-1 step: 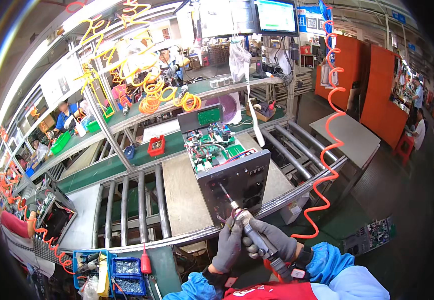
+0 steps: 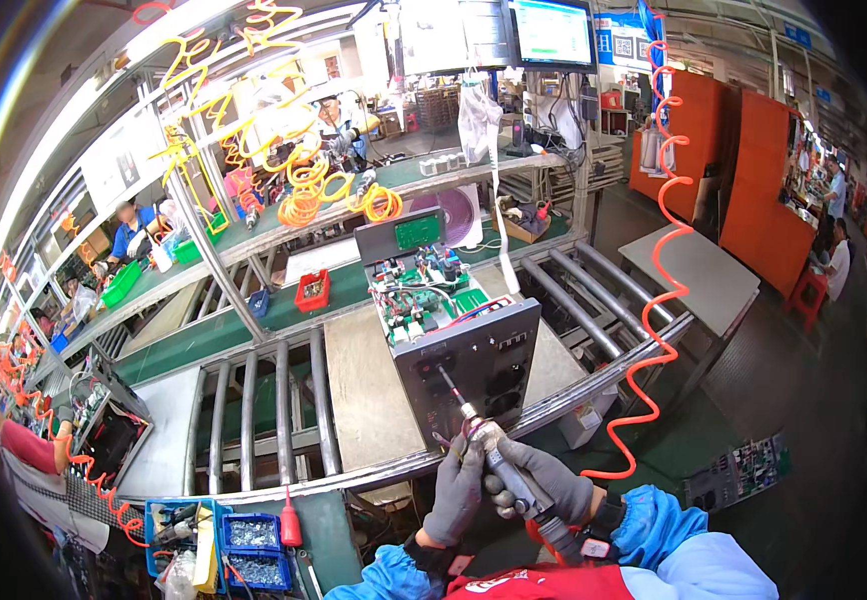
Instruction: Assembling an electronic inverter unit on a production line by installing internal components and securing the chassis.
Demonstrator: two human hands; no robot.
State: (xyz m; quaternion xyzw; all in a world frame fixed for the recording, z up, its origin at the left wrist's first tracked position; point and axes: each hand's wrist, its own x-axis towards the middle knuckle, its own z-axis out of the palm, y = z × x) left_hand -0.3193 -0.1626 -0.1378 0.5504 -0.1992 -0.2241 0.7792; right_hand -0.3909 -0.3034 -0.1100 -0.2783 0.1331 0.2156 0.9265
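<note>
Aimed at the dark chassis panel [image 2: 479, 350] from its lower right, a power screwdriver [image 2: 512, 478] is gripped in curled fingers by the right hand [image 2: 561, 486], its nose by the left hand [image 2: 456, 492], nearer the panel.

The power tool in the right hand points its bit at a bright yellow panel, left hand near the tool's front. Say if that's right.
Not yellow: the head view shows the panel is dark grey. The power tool in the right hand points its bit at it, left hand near the tool's front.
</note>
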